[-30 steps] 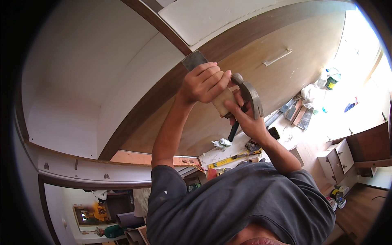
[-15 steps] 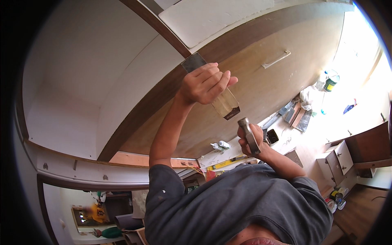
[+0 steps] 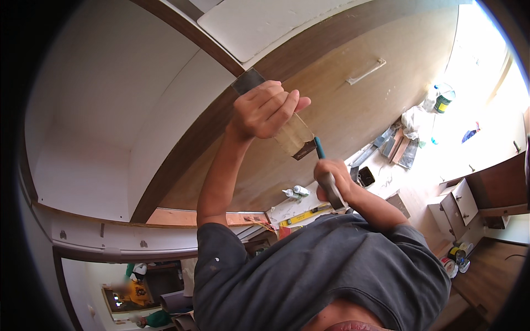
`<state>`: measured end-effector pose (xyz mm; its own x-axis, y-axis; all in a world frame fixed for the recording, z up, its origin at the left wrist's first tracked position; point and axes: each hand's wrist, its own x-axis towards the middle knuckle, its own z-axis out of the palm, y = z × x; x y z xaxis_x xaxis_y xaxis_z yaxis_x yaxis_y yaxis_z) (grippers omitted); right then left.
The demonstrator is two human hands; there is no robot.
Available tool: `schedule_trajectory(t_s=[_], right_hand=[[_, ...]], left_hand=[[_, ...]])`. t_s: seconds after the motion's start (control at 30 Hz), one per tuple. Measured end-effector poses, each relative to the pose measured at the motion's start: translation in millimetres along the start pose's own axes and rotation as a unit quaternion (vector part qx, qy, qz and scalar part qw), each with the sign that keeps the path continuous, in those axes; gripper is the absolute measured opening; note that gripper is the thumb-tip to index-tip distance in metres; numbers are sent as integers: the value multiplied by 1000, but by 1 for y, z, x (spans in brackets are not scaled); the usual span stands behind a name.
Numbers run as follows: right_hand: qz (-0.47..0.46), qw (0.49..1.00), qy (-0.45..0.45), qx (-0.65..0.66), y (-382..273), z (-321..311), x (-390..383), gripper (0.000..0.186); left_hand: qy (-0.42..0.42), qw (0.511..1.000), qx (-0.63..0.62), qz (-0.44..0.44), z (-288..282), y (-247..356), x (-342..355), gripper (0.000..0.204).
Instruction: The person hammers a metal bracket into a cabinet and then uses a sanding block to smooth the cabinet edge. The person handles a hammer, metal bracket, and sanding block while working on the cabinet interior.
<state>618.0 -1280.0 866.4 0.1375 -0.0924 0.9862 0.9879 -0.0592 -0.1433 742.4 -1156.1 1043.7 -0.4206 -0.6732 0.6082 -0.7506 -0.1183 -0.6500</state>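
Note:
My left hand [image 3: 264, 109] is raised, its fingers wrapped round a flat wooden block [image 3: 290, 132]. The block has a dark grey face at its upper end and a dark brown lower end. That upper end lies over the dark brown edge strip [image 3: 193, 129] of a cabinet. Lower and to the right, my right hand [image 3: 334, 175] is closed on a hammer [image 3: 331, 192]. Its metal head sits on the near side of my fist, slightly blurred, while the blue-green handle points up close to the block's lower end; whether they touch I cannot tell.
A brown panel [image 3: 364, 105] with a pale handle fills the far side. White open cabinet compartments [image 3: 83, 165] stand left. Beyond my right hand are white bottles [image 3: 298, 191], a yellow spirit level [image 3: 303, 215], offcuts [image 3: 400, 146], a bucket [image 3: 443, 102] and a small drawer unit [image 3: 455, 207].
My right hand has turned the hammer, so its handle now shows, pointing up beside the block. My left hand and block keep their hold, while the whole view has shifted slightly.

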Motion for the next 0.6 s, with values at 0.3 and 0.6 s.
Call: schedule_trajectory(t_s=[0.3, 0.6], right_hand=[[13, 999, -45, 23, -1, -6, 6, 39], [28, 999, -17, -26, 0, -3, -3, 44]], left_hand=[[7, 1000, 7, 0, -1, 1, 0, 26], [-8, 1000, -7, -2, -2, 1, -4, 30]])
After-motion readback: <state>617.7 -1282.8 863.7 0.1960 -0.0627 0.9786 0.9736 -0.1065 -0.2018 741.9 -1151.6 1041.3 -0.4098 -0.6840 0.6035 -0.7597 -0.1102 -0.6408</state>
